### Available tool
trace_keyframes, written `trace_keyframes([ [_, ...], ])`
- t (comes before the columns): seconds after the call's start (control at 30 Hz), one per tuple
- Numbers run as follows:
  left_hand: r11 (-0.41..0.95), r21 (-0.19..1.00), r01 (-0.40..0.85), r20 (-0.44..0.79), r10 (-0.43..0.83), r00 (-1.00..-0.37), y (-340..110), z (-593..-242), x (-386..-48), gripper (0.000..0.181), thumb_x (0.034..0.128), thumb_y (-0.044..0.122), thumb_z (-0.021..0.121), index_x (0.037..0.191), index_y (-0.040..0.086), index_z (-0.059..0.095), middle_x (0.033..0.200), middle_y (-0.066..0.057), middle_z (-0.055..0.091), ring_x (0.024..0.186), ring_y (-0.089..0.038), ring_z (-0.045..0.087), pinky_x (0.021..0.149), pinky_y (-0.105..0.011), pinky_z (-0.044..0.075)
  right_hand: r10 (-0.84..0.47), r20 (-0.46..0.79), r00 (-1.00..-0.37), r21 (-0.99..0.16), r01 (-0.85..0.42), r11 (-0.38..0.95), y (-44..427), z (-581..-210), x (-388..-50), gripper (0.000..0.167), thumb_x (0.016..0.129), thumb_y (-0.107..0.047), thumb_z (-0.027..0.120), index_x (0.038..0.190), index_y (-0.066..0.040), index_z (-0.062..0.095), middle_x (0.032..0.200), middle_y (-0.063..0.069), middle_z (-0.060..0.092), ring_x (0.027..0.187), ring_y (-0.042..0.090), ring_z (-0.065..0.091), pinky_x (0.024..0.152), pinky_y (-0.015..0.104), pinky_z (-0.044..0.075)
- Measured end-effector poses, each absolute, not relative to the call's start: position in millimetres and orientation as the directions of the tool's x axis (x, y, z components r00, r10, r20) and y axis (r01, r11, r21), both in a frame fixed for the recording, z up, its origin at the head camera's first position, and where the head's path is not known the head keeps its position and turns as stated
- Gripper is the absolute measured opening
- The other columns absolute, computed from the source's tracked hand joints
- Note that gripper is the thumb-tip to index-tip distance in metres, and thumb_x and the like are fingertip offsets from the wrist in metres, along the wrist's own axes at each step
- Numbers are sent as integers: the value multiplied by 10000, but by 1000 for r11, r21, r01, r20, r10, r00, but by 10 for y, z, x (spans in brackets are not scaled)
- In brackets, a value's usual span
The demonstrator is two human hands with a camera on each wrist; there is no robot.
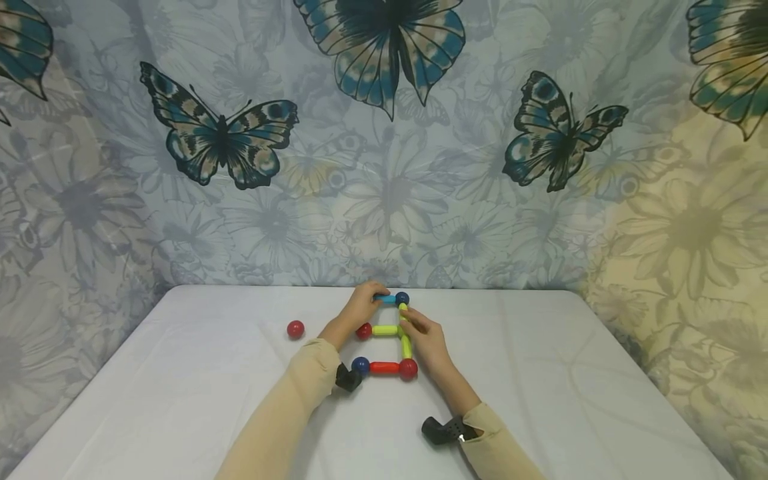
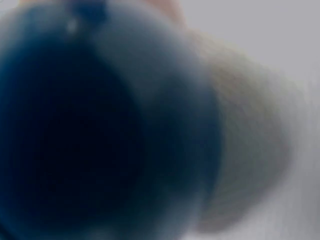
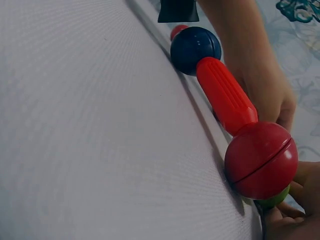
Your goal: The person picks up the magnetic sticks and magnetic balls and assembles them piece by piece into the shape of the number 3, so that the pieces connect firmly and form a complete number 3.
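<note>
My left hand (image 1: 360, 307) grips the left end of a light blue rod (image 1: 389, 299), its right end meeting a dark blue ball (image 1: 402, 299). My right hand (image 1: 427, 337) pinches the yellow-green rods (image 1: 406, 347) near their junction; fingers hide that joint. A sideways yellow-green rod (image 1: 385, 331) runs to a red ball (image 1: 363, 331) beside my left wrist. Along the near side, a red rod (image 3: 227, 97) links a blue ball (image 3: 192, 50) and a larger red ball (image 3: 261, 160). A blurred blue ball (image 2: 100, 130) fills much of the left wrist view.
A loose red ball (image 1: 295, 329) lies left of my left forearm. White cloth covers the table (image 1: 540, 373), whose far edge meets a butterfly-patterned curtain (image 1: 396, 200). Black wrist devices (image 1: 444, 431) sit on both wrists.
</note>
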State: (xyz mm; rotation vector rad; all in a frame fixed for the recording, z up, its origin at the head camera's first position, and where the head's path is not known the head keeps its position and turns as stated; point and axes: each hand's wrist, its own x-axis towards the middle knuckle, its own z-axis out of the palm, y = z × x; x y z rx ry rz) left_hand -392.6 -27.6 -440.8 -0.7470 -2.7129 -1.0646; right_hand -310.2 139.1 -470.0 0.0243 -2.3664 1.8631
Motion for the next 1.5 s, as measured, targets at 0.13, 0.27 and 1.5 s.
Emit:
trace_keyframes([
  [0.13, 638, 597, 487, 289, 395, -872, -279, -4417, -3918, 264, 898, -60, 607, 1145, 0, 680, 1190, -139, 671, 1174, -289, 609, 1010, -372, 503, 78, 98, -992, -966, -76, 247, 1383, -4690, -3089, 334, 950, -205, 633, 1269, -107, 653, 1461, 74, 524, 1390, 287, 451, 1118, 413, 403],
  [0.27, 639, 600, 481, 287, 389, -875, -283, -4421, -3916, 280, 885, -76, 612, 1147, -4, 679, 1198, -142, 668, 1179, -294, 607, 1012, -378, 501, 81, 99, -992, -965, -76, 252, 1376, -4686, -3085, 336, 951, -210, 629, 1270, -106, 653, 1459, 72, 527, 1389, 285, 452, 1120, 412, 402],
  [1.5, 497, 752, 432, 318, 301, -899, -763, -4384, -3628, 408, 880, 97, 708, 1260, -12, 604, 1236, -176, 659, 1174, -314, 619, 1058, -424, 470, 89, 81, -993, -962, -54, 268, 1378, -4696, -3092, 339, 949, -213, 633, 1278, -131, 648, 1480, 55, 505, 1404, 287, 432, 1124, 410, 398],
])
